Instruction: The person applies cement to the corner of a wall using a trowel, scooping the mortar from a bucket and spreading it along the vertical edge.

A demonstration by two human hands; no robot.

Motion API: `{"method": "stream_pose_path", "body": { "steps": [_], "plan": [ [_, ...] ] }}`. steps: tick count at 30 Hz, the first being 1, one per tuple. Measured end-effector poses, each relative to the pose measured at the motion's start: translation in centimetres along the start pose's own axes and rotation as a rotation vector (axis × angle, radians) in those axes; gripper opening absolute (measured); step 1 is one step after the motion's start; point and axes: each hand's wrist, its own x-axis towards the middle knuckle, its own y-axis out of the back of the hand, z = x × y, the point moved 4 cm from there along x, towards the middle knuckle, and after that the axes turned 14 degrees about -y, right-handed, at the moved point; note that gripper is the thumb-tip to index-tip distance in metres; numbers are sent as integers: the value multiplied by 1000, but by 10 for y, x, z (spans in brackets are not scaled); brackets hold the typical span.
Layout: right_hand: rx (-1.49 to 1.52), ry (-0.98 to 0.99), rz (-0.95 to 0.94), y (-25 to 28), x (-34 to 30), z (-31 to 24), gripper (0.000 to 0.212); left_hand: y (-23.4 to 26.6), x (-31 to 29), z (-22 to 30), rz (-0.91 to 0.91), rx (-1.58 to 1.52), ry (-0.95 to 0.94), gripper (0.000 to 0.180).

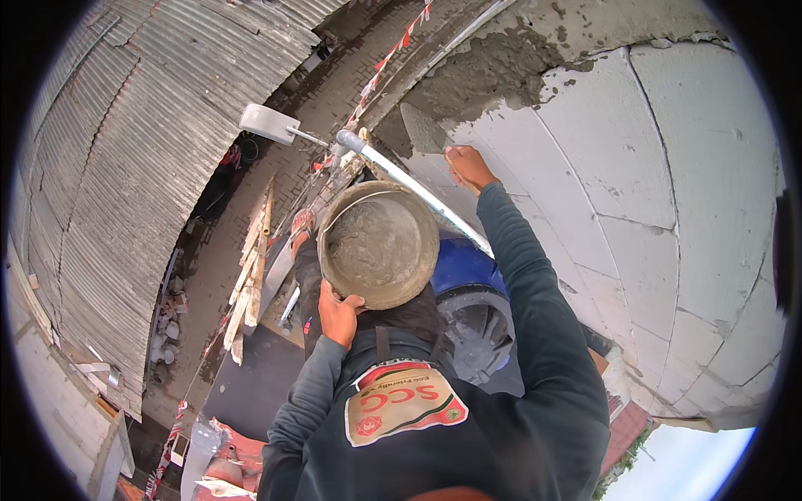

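Against the white block wall [668,167]: right hand [469,167], fingers curled round what looks like a trowel [422,129] pressed into grey mortar. Below: left hand [338,316], fingers wrapped on the rim of a mortar pan [378,244], held near the chest.

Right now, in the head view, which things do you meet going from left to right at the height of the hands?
Corrugated metal sheets → wooden planks → left hand → round pan of wet mortar → right hand with a trowel → white block wall.
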Motion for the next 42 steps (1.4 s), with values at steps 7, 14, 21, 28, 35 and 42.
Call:
{"method": "stream_pose_path", "body": {
  "steps": [7,14,21,28,35,42],
  "plan": [
    [47,64,19,29,-53,-9,42,-1,5,-10,-10,-29,13,63],
    [91,152,175,53,-112,-16,41,-1,10,-11,-38,-46,21,64],
    [-8,378,325,68,-148,-23,44,3,6,-15,-19,-23,0,56],
    [136,36,-292,22,-119,-29,39,14,-5,-16,27,-27,20,59],
    [530,-124,-635,17,-26,-4,36,13,-11,-16,-1,-1,-16,63],
    [172,169,-237,75,-124,-44,35,16,-8,-19,-8,19,17,69]
  ]
}}
